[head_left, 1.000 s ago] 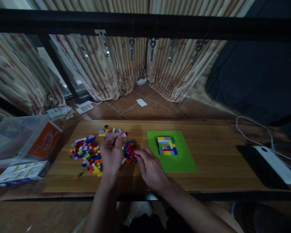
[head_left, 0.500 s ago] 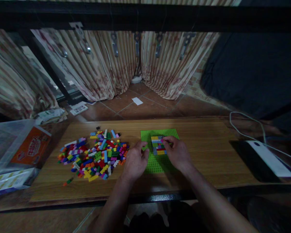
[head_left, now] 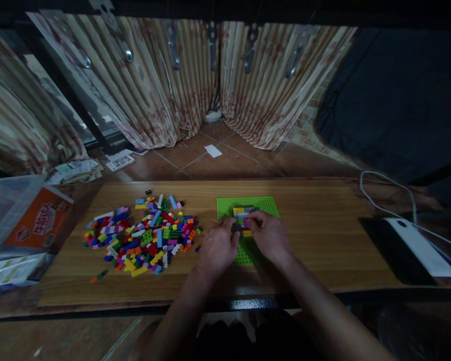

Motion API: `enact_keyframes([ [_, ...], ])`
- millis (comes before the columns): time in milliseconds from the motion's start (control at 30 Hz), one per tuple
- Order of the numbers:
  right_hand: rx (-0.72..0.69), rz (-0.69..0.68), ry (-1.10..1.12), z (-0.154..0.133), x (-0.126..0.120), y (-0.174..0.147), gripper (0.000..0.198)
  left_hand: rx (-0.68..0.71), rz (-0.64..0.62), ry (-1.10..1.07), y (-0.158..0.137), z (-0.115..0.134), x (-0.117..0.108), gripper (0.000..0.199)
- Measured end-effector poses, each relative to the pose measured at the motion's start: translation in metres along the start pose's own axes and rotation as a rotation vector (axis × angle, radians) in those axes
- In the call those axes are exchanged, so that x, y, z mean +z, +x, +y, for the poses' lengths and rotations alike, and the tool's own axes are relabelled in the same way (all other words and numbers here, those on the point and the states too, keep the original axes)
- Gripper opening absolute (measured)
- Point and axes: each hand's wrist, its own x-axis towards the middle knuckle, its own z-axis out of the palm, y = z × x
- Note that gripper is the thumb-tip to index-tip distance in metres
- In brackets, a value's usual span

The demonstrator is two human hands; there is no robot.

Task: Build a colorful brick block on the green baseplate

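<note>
My right hand (head_left: pixel 272 238) has its thumb and forefinger pinched on a small magenta brick (head_left: pixel 247 221), low over a flat build of coloured bricks (head_left: pixel 242 211). Rows of yellow, light blue and grey show in that build, and its right part is hidden by my fingers. It sits on a green studded baseplate (head_left: pixel 225 202). At the build's left edge is my left hand (head_left: pixel 218 246), thumb and forefinger apart, fingertips at or very near the bricks. Whether they press on it I cannot tell.
A spread pile of loose bricks (head_left: pixel 146 235) lies on the left of the wooden table (head_left: pixel 323 210). Left of it stand a clear plastic bin (head_left: pixel 7 210) and an orange box (head_left: pixel 41 218). A white device (head_left: pixel 417 245) with a cable rests on the right.
My left hand has moved right, up to the build's left edge. The magenta brick in my right hand has shifted slightly left over the build. The camera view has tilted down a little.
</note>
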Motion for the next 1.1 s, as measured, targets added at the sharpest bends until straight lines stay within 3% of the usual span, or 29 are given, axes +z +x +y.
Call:
enact_keyframes([
  [733, -0.020, -0.017, 0.201, 0.010, 0.003, 0.006, 0.019, 0.037, 0.011, 0.040, -0.004, 0.002, -0.001, 0.031],
  [1100, 0.056, 0.005, 0.276, 0.008, 0.005, 0.009, 0.025, 0.032, -0.015, 0.048, -0.004, 0.004, -0.003, 0.032],
])
